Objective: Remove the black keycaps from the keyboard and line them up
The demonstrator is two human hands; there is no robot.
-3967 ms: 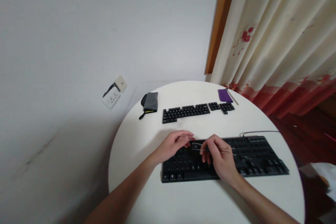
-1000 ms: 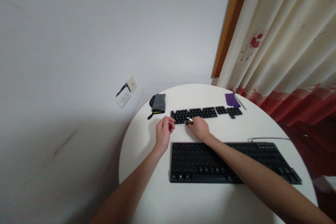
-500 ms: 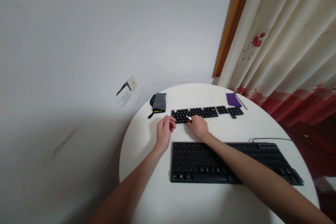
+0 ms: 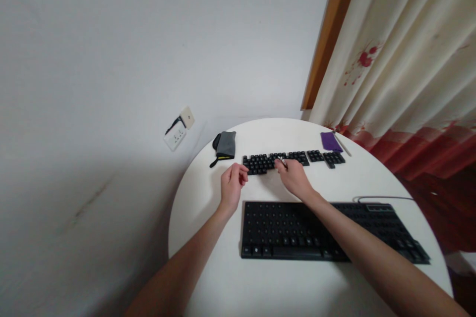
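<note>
Loose black keycaps (image 4: 256, 162) lie in rows on the white round table, towards its far side. My right hand (image 4: 295, 178) is closed on a small shiny metal tool (image 4: 283, 162), its tip over the rows; whether a keycap is in its tip is too small to tell. My left hand (image 4: 232, 183) rests at the left end of the rows, fingers loosely curled and apart, with nothing visible in them. Nearer to me lies a black keyboard (image 4: 277, 223), most of its upper keys stripped of caps, a few caps left along the bottom. My right forearm crosses above it and hides its middle.
A grey pouch (image 4: 226, 143) lies at the table's far left. At the far right are a purple cloth (image 4: 330, 141) and a thin white stick (image 4: 342, 143). The keyboard's cable (image 4: 386, 197) runs off to the right. A wall socket (image 4: 175, 136) and a curtain (image 4: 401, 59) flank the table.
My right hand has moved right along the keycap rows with the metal tool, uncovering the end of the front row. My left hand has hardly moved.
</note>
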